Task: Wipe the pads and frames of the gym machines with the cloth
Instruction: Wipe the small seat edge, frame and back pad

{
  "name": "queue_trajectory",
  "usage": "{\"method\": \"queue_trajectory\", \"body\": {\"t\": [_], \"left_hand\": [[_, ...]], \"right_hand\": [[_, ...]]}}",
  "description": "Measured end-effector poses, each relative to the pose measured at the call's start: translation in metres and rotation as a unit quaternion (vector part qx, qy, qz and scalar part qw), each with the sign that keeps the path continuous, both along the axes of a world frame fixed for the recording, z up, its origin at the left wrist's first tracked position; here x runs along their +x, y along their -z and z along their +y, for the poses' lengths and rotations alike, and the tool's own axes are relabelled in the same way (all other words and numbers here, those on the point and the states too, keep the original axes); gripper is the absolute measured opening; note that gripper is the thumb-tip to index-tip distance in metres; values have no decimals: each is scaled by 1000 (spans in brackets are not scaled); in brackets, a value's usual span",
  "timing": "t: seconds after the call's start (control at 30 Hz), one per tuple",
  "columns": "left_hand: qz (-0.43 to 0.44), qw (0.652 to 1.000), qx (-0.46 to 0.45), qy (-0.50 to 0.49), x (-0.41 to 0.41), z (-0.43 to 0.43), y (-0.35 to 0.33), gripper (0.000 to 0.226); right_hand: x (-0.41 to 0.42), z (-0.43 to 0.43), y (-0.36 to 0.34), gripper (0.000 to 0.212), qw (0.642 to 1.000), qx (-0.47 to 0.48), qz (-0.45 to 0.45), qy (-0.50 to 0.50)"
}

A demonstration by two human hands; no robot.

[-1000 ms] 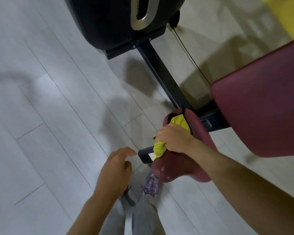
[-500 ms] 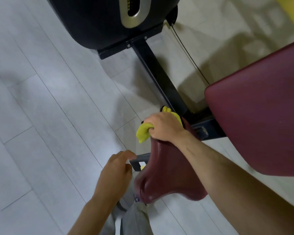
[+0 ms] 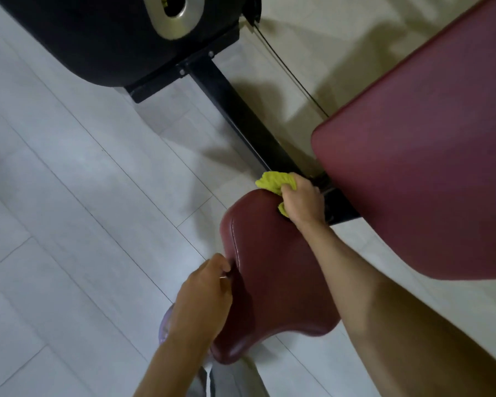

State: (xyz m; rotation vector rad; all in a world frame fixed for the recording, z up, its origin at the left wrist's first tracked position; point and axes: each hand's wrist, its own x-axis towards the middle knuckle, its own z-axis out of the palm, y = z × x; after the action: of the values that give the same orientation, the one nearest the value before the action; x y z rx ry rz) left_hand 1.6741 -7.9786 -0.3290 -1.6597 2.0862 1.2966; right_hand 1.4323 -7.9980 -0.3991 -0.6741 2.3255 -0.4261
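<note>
Yellow-green cloth (image 3: 272, 180) bunched in right hand (image 3: 302, 200) on maroon seat pad (image 3: 275, 267); left hand (image 3: 204, 293) curls at its edge, grip unclear

Bare forearms (image 3: 384, 296); grey trousers (image 3: 241, 379); purplish shoe (image 3: 164, 325)

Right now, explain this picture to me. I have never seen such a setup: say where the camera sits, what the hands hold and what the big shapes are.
The camera is worn on a person's head and looks down, so both arms enter from the bottom. The right hand grips a yellow cloth on the far end of a small maroon seat pad. The left hand is curled against the seat's left edge; a firm grip cannot be confirmed. Right of them is a larger maroon pad. A black frame bar runs across the pale floor to a black housing.
</note>
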Motion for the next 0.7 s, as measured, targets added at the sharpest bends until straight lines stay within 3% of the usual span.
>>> {"method": "queue_trajectory", "body": {"t": [0.1,0.23,0.57,0.7], "left_hand": [[-17,1000,2,17,-3,1,-1,32],[-32,999,12,10,-7,-1,0,45],[-63,997,2,40,-23,-11,0,36],[-65,993,-41,91,-27,-9,0,28]], "right_hand": [[3,-2,-1,18,998,-63,-24,-10],[-10,36,-1,18,996,-76,-47,30],[4,157,-23,36,955,80,-2,285],[3,106,-20,36,972,42,-11,232]]}}
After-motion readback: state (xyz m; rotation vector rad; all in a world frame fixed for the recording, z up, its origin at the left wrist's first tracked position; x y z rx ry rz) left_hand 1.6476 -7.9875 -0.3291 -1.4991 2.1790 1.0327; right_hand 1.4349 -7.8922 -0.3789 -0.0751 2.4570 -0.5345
